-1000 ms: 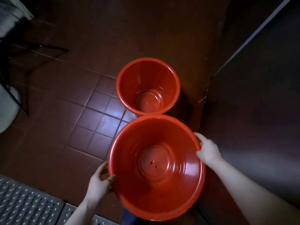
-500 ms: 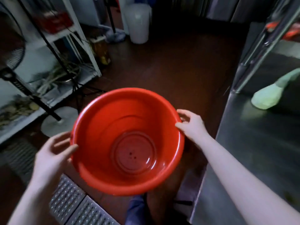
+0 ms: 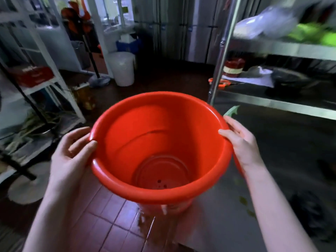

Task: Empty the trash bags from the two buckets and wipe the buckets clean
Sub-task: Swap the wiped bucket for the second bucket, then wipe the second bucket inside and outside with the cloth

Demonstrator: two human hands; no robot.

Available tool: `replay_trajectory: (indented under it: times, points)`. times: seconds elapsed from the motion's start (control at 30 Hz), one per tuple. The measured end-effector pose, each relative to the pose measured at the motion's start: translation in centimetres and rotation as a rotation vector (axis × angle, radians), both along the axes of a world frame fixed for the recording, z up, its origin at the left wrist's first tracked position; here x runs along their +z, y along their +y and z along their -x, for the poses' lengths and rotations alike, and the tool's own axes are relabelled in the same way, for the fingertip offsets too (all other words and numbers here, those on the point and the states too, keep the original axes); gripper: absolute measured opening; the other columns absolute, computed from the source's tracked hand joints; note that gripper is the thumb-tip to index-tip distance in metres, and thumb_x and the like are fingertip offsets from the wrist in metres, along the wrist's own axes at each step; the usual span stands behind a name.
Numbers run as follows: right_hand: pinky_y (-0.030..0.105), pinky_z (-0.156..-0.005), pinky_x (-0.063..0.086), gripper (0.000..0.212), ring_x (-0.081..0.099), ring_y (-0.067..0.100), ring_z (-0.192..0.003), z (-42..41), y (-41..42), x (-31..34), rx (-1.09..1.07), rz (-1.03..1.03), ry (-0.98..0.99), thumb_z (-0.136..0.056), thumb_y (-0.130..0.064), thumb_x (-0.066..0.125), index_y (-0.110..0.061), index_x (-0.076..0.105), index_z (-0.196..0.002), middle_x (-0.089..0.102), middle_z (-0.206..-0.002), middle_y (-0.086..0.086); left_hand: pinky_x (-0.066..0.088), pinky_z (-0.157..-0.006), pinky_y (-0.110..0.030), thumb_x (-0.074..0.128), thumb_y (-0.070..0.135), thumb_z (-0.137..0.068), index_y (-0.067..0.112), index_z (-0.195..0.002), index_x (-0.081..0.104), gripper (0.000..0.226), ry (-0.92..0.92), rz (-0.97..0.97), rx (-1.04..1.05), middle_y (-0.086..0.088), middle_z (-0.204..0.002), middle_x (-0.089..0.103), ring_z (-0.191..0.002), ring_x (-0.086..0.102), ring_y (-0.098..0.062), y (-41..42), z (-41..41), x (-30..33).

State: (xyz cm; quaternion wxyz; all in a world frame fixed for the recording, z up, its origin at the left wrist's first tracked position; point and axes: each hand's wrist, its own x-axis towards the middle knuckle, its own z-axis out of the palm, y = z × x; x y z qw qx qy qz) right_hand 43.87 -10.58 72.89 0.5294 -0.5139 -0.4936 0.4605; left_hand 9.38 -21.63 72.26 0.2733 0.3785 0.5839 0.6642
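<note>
Centre of frame: a red bucket (image 3: pixel 161 142) held in the air, mouth opening up toward the camera, its long axis tilted so the base points down and away. The left hand (image 3: pixel 71 157) grips the rim at centre left, thumb over the lip and fingers (image 3: pixel 78 137) curled against the outer wall; the right hand (image 3: pixel 240 140) grips the rim at centre right likewise. Below lies a red tiled floor (image 3: pixel 101 219); a steel worktop (image 3: pixel 283 160) fills the lower right, with a steel shelf (image 3: pixel 283 48) in the upper right. A white bin (image 3: pixel 122 69) stands at upper centre. The bucket is glossy, bagless, with small holes in its ribbed base
</note>
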Motion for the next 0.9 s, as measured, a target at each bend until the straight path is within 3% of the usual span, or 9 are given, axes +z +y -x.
replay_trajectory:
  times: [0.17, 0.3, 0.4, 0.6, 0.77, 0.83, 0.9]
  points:
    - [0.035, -0.105, 0.044, 0.05, 0.059, 0.005, -0.116, -6.4, -1.2, -1.1, -0.176, 0.023, -0.105, -0.085, -0.01, 0.069, -0.028, 0.059, -0.131, 0.064, -0.125, -0.012, 0.055, -0.08, -0.017, 0.067, 0.004, -0.087, 0.025, -0.11, 0.065, 0.031, -0.007, 0.034, -0.222, 0.0, -0.107, 0.072, -0.097, 0.067, -0.006, 5.2, -5.0, -2.1]
    - [0.028, -0.099, 0.045, 0.052, 0.059, 0.004, -0.113, -10.6, -2.4, -2.0, -0.34, 0.065, -0.125, -0.087, -0.007, 0.065, -0.027, 0.056, -0.134, 0.062, -0.124, -0.013, 0.055, -0.087, -0.032, 0.071, 0.008, -0.086, 0.03, -0.108, 0.067, 0.031, 0.032, 0.081, -0.378, 0.002, -0.106, 0.072, -0.103, 0.067, -0.012, 8.5, -9.2, -3.9]
    - [0.031, -0.103, 0.044, 0.056, 0.06, 0.005, -0.114, -13.7, -2.8, -2.6, -0.379, 0.115, -0.09, -0.086, -0.003, 0.065, -0.024, 0.055, -0.136, 0.063, -0.124, -0.013, 0.052, -0.077, -0.023, 0.072, 0.016, -0.087, 0.036, -0.104, 0.069, 0.026, 0.088, 0.089, -0.399, 0.007, -0.099, 0.071, -0.091, 0.066, -0.004, 10.3, -12.4, -4.1]
    - [0.029, -0.1, 0.045, 0.056, 0.058, 0.007, -0.116, -19.0, -2.8, -1.8, -0.4, 0.154, -0.064, -0.088, -0.005, 0.064, -0.023, 0.051, -0.14, 0.059, -0.133, -0.006, 0.05, -0.081, -0.026, 0.067, 0.022, -0.091, 0.037, -0.109, 0.067, 0.023, 0.182, 0.092, -0.449, 0.018, -0.097, 0.069, -0.09, 0.063, 0.0, 12.7, -18.0, -4.2]
    - [0.027, -0.091, 0.048, 0.051, 0.06, 0.006, -0.112, -23.5, -0.8, -1.8, -0.353, 0.198, -0.101, -0.088, -0.023, 0.069, -0.034, 0.055, -0.135, 0.059, -0.128, -0.009, 0.046, -0.066, -0.015, 0.062, 0.026, -0.093, 0.035, -0.113, 0.065, 0.022, 0.247, 0.053, -0.367, 0.01, -0.094, 0.066, -0.079, 0.063, -0.008, 12.5, -22.5, -4.5]
    - [0.031, -0.094, 0.05, 0.046, 0.063, 0.011, -0.11, -25.4, 0.6, -1.9, -0.342, 0.197, -0.146, -0.086, -0.029, 0.071, -0.032, 0.058, -0.131, 0.064, -0.124, -0.006, 0.05, -0.07, -0.025, 0.061, 0.027, -0.094, 0.035, -0.114, 0.065, 0.022, 0.25, 0.036, -0.306, 0.007, -0.093, 0.066, -0.08, 0.062, -0.012, 12.2, -24.6, -4.9]
    - [0.028, -0.086, 0.052, 0.043, 0.067, 0.012, -0.102, -27.0, 2.3, -1.8, -0.318, 0.203, -0.19, -0.086, -0.033, 0.07, -0.027, 0.061, -0.128, 0.069, -0.116, -0.003, 0.052, -0.082, -0.043, 0.057, 0.038, -0.091, 0.035, -0.115, 0.064, 0.026, 0.285, 0.038, -0.246, 0.006, -0.1, 0.066, -0.093, 0.061, -0.021, 11.9, -26.4, -5.5]
